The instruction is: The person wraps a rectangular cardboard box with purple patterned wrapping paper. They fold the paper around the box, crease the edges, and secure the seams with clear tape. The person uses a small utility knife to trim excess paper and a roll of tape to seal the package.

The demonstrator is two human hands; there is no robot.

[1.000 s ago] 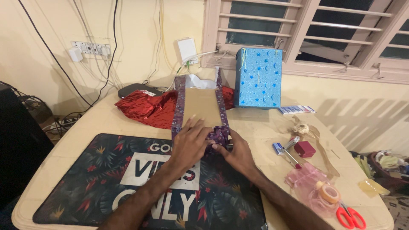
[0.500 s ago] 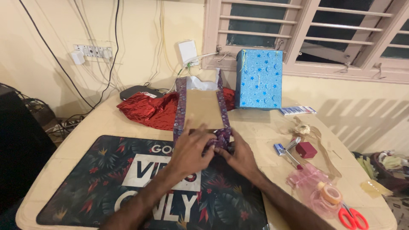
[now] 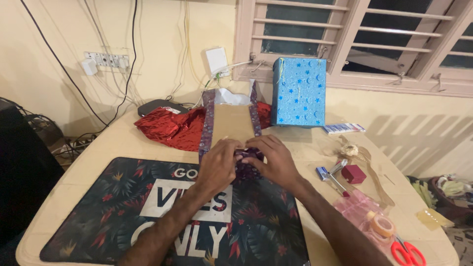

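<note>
The left hand (image 3: 217, 165) and the right hand (image 3: 276, 160) meet fingertip to fingertip, each grip narrow and pinching the crumpled near end of the purple wrapping paper (image 3: 248, 163); the paper is thin and patterned, folded up along both long sides of a flat brown cardboard box (image 3: 232, 124), which lies at the middle of the table (image 3: 113, 143) and runs toward the far edge; its near end hides under the fingers; its far end shows white paper.

The wrists rest over a dark floppy mat (image 3: 113, 212) with leaf prints and big white letters, covering the near left part of the table; crinkled shiny red foil (image 3: 172, 129) lies just left of the box, touching it; an upright blue box with stars (image 3: 298, 92) stands at the far edge, right of it.

Toward the right edge lie a small dark red box (image 3: 354, 174), a roll of tape (image 3: 382, 225) on pink film, and red-handled scissors (image 3: 407, 252) at the near right corner.
</note>
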